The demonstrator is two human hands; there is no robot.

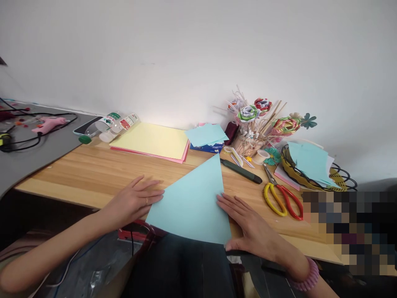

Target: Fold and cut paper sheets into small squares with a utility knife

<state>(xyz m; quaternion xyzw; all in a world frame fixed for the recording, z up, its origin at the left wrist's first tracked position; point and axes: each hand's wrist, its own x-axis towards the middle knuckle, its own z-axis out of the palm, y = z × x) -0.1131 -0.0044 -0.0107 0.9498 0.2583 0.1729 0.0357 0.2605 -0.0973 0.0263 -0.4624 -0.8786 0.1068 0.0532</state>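
A light blue sheet of paper [190,207], triangular in outline, lies at the table's front edge, its near side jutting out over my lap. My left hand [139,200] touches its left edge with outstretched fingertips; a ring is on one finger. On the opposite side, my right hand [248,221] rests its fingers along the right edge, with the thumb by the near right corner. Neither hand grips the paper. Just beyond the paper's far tip lies a dark green utility knife [242,171]. Scissors [281,194] with yellow and red handles lie right of my right hand.
Yellow and pink sheets [151,140] are stacked at the back, beside plastic bottles [119,126]. Blue paper pieces [207,134] top a box. Paper flowers [249,112] on sticks stand behind a basket [297,174] holding more paper. A pink glue gun [49,124] lies far left.
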